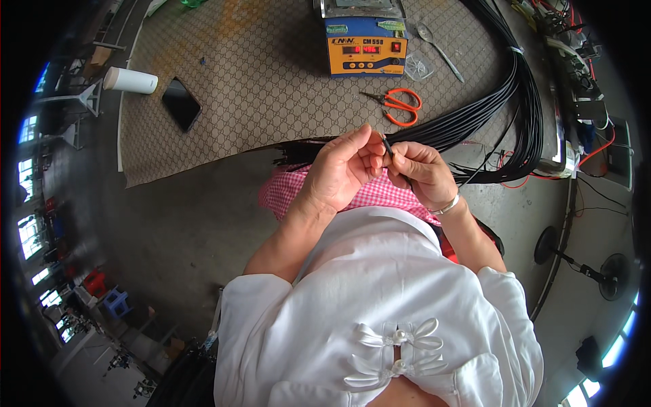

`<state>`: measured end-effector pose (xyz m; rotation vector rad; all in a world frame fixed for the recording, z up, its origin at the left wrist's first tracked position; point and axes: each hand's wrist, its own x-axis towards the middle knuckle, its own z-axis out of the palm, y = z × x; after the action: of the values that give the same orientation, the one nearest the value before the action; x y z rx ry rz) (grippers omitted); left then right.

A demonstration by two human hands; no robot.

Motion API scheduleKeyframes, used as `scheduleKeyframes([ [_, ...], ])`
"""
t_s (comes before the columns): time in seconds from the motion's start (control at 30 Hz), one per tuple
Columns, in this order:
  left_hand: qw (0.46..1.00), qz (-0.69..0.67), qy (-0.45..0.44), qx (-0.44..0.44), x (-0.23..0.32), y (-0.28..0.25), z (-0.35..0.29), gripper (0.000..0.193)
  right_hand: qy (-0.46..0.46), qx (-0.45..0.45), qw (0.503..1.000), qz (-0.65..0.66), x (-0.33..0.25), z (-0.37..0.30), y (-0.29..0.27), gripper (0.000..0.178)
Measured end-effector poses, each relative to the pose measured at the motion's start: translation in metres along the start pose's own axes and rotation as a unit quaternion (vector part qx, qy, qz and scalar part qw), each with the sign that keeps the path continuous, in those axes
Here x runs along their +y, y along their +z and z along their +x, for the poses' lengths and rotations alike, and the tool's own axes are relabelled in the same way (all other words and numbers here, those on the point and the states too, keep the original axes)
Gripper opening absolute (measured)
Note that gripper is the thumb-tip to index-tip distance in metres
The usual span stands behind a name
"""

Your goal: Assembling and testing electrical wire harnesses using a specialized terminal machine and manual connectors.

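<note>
White-bloused worker (380, 292) pinches one black cable end (387, 146) between both hands: left hand (342, 169) and right hand (419, 171) closed on it, fingertips touching. Beyond the right hand curves the black cable bundle (522, 102); orange scissors (401, 103) and a blue-orange heating unit (365, 46) lie farther off

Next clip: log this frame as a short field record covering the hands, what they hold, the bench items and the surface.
left hand: fingers pinched at the end of a thin black cable, close to the right hand
right hand: grips the same cable end; a bracelet on the wrist
cable bundle: long black loop curving over the right of the bench
scissors: orange handles, lying beyond the hands
station: orange and blue box with lit red digits
phone: dark, face up, at left
cup: white, on its side
surface: patterned mat
</note>
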<state>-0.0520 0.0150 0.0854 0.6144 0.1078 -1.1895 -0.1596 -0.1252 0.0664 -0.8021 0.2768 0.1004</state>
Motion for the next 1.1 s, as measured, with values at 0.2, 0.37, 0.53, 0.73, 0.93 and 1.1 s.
scheduleKeyframes([
  [0.2,1.0,0.02,0.019,-0.014,-0.0014,-0.0011,-0.0009,0.019,-0.001,0.019,1.0,0.011,0.0012,-0.0006,0.0023,0.015],
  [0.37,0.999,0.031,0.03,0.001,-0.0036,-0.0031,-0.0019,0.018,-0.012,0.043,0.999,-0.007,-0.0004,-0.0012,0.0059,0.012],
  [0.53,0.997,0.057,0.053,0.015,-0.0037,-0.0013,-0.0026,0.017,-0.017,0.071,0.996,-0.042,0.0011,-0.0015,0.0088,0.011],
  [0.73,0.995,0.071,0.061,0.016,-0.0046,0.0015,-0.0032,0.015,-0.019,0.056,0.998,-0.014,0.0022,-0.0012,0.0061,0.01],
  [0.93,0.997,0.059,0.046,0.002,-0.0018,0.0023,-0.0023,0.017,-0.023,0.044,0.999,-0.015,0.0021,-0.0009,0.0026,0.009],
  [1.1,0.997,0.07,0.028,-0.002,0.0026,-0.0007,0.0001,0.02,-0.055,0.051,0.995,-0.069,-0.0018,0.0001,0.0063,0.009],
])
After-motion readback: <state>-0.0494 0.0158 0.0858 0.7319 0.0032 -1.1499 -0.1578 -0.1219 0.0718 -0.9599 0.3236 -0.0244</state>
